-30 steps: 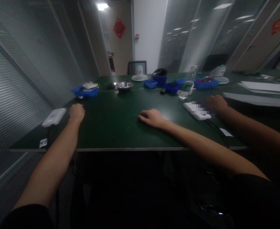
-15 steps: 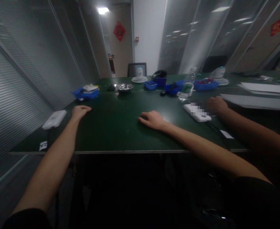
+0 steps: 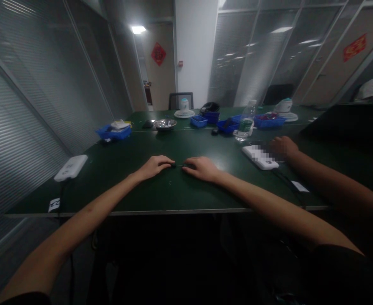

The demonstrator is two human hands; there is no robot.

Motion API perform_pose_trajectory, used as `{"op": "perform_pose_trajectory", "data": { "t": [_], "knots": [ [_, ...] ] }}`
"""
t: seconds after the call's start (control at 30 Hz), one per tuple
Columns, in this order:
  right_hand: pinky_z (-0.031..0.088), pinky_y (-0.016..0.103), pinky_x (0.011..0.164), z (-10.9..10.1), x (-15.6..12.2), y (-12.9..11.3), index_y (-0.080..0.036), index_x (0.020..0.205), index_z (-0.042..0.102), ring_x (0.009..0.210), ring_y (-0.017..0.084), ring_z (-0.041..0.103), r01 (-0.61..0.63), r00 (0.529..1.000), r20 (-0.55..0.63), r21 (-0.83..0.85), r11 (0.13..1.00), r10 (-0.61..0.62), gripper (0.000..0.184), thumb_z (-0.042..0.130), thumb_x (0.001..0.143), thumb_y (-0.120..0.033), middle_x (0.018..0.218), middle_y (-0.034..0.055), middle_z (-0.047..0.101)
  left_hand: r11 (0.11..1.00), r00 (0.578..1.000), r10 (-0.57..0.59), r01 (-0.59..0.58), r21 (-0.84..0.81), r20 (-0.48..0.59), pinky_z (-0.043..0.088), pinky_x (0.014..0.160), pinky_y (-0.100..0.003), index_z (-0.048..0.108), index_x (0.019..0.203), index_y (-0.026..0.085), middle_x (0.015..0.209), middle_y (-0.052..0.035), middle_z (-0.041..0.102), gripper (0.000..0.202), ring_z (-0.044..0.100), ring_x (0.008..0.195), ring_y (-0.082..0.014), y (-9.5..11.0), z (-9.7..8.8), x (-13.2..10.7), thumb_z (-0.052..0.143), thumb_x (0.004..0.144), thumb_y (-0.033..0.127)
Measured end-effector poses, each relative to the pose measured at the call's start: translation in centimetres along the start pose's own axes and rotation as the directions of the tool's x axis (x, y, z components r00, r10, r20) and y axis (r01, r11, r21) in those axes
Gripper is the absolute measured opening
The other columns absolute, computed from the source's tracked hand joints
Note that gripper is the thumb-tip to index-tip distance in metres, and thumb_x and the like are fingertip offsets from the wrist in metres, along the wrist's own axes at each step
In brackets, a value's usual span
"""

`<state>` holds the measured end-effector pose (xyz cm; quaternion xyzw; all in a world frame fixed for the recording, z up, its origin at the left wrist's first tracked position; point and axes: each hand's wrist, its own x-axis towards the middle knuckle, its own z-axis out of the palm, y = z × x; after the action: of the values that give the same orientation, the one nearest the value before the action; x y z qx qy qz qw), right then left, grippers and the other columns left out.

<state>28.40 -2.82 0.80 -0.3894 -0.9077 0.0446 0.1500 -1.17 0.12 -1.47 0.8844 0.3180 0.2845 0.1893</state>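
Observation:
My left hand [image 3: 153, 166] is low over the green table [image 3: 135, 192], its thumb and fingers pinched on a small dark piece [image 3: 173, 164]. My right hand [image 3: 203, 168] rests opposite, fingers curled together around the end of a thin, pale rod [image 3: 179, 165]. The rod spans the short gap between the two hands and seems to meet the dark piece; its exact kind is too small to tell.
White power boxes [image 3: 72, 167] [image 3: 260, 157] lie on both sides. Another person's hand [image 3: 284, 148] is beside the right one. Behind are a metal bowl [image 3: 165, 124], blue trays [image 3: 114, 132] and a plastic bottle [image 3: 246, 123]. A dark slanted panel [image 3: 351, 131] stands at right.
My left hand has moved right, up to my right hand, with the small dark piece now showing at its fingertips. At the far right, white sheets have given way to a dark panel.

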Motion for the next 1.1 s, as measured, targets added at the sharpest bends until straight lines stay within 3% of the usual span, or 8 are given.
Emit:
{"op": "perform_pose_trajectory", "data": {
  "t": [0.3,0.63,0.87,1.1],
  "knots": [
    [0.045,0.030,0.077,-0.1,0.0,-0.2,-0.020,0.130,0.070,0.094,0.022,0.070,0.015,1.000,0.012,-0.009,1.000,-0.014,0.043,0.050,0.107,-0.051,0.115,0.0101,0.075,1.000,1.000,-0.014,0.014,-0.002,-0.002,0.052,0.104,-0.038,0.078,0.122,0.024,0.122,-0.0055,0.077,0.025,0.071,0.112,-0.0230,0.2,-0.1,0.1,0.064,0.102,0.029],
    [0.045,0.030,0.080,0.1,0.0,-0.4,-0.019,0.131,0.068,0.097,0.023,0.069,0.034,0.999,0.012,0.000,0.999,-0.034,0.043,0.045,0.110,-0.050,0.118,0.0115,0.074,0.997,0.997,0.064,-0.062,-0.039,0.033,0.052,0.104,-0.038,0.076,0.127,0.025,0.123,-0.0067,0.076,0.028,0.070,0.114,-0.0225,0.7,0.5,0.3,0.063,0.102,0.028],
    [0.046,0.030,0.083,0.0,0.1,-0.4,-0.021,0.132,0.067,0.100,0.022,0.070,-0.011,1.000,0.018,0.022,1.000,0.010,0.044,0.043,0.110,-0.050,0.120,0.0103,0.074,0.995,0.997,-0.016,0.024,-0.101,0.078,0.051,0.104,-0.040,0.071,0.137,0.026,0.123,-0.0083,0.074,0.037,0.068,0.114,-0.0244,1.1,0.3,0.4,0.063,0.101,0.031],
    [0.045,0.029,0.076,-0.3,0.2,-0.8,-0.021,0.127,0.070,0.093,0.022,0.070,-0.060,0.997,0.051,-0.040,0.997,0.062,0.044,0.046,0.108,-0.052,0.113,0.0105,0.076,0.999,0.998,0.017,-0.014,-0.048,0.064,0.051,0.101,-0.041,0.076,0.126,0.025,0.124,-0.0101,0.068,0.029,0.066,0.114,-0.0252,1.6,0.3,0.5,0.063,0.100,0.029]
  ]
}}
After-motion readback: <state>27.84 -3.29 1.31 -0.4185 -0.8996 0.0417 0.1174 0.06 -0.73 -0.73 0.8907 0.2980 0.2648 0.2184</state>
